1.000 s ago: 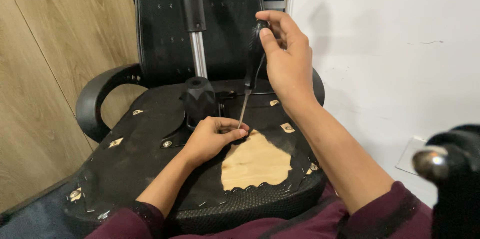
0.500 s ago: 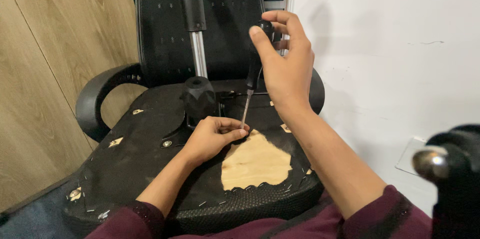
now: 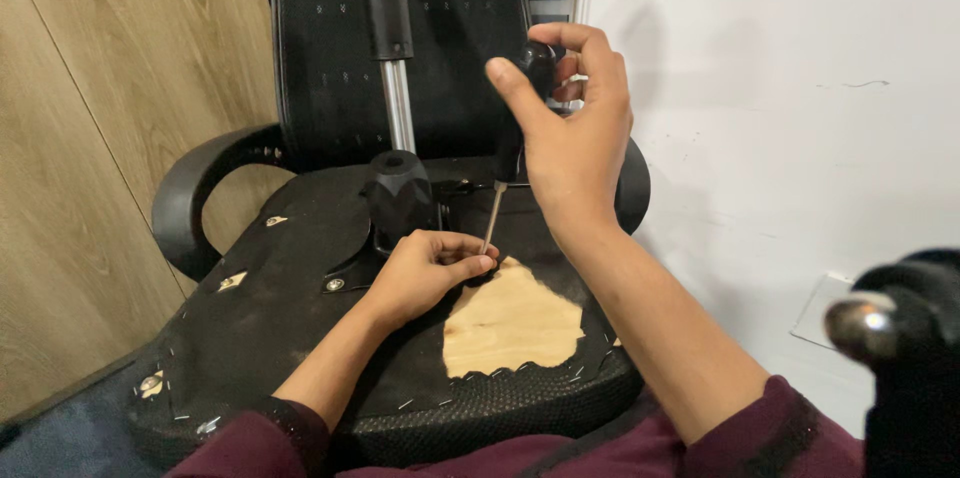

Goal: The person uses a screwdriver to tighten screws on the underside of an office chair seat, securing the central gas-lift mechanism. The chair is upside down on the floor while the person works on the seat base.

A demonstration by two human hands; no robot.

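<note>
An upturned black office chair seat [image 3: 300,288] lies before me, its underside up, with a patch of bare plywood [image 3: 512,323] showing where the black fabric is cut away. My right hand [image 3: 570,128] grips the black handle of a screwdriver [image 3: 493,213], whose metal shaft points down at the seat. My left hand [image 3: 425,273] rests on the seat and pinches the shaft's tip near the edge of the plywood patch. What lies under the tip is hidden by the fingers.
A black knob-shaped fitting [image 3: 398,193] and a metal gas-lift rod [image 3: 398,103] rise from the seat. The black backrest [image 3: 330,58] stands behind, a curved armrest [image 3: 200,193] at left. Wood panelling is left, a white wall right, a dark chair part [image 3: 905,338] at lower right.
My right hand has turned on the screwdriver handle, the fingers shifting round it and the palm now facing me. The left hand stays at the shaft's tip.
</note>
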